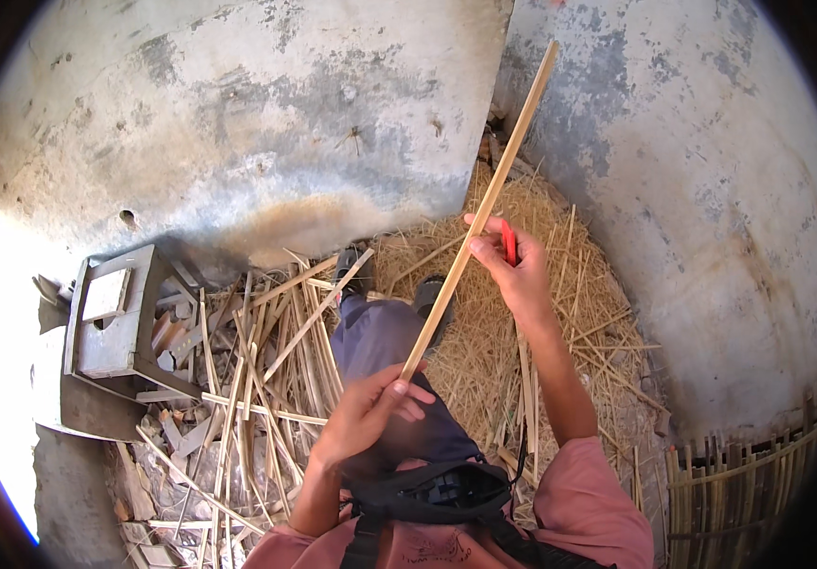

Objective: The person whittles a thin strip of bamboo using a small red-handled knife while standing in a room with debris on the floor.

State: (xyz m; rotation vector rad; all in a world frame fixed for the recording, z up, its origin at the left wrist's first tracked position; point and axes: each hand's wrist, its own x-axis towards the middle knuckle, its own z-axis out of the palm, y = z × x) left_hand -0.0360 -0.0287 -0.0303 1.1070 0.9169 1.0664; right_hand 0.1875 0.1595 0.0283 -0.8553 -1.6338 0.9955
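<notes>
A long, pale strip of split bamboo or wood [505, 156] slants across in front of me, its far end raised toward the corner of the walls. My left hand [363, 415] pinches the near end between thumb and fingers, above my lap. Farther up, my right hand [520, 275] is closed on the strip near its middle. A small red object [509, 243], perhaps a knife handle, is also in the right hand; the rest of it is hidden by the fingers and strip.
Several loose strips [271, 379] lie in a heap on my left, beside a worn wooden stool-like frame [110, 327]. Thin shavings [484, 379] cover the floor ahead and right. Stained walls [332, 123] meet in a corner. A slatted woven panel [740, 493] stands at lower right.
</notes>
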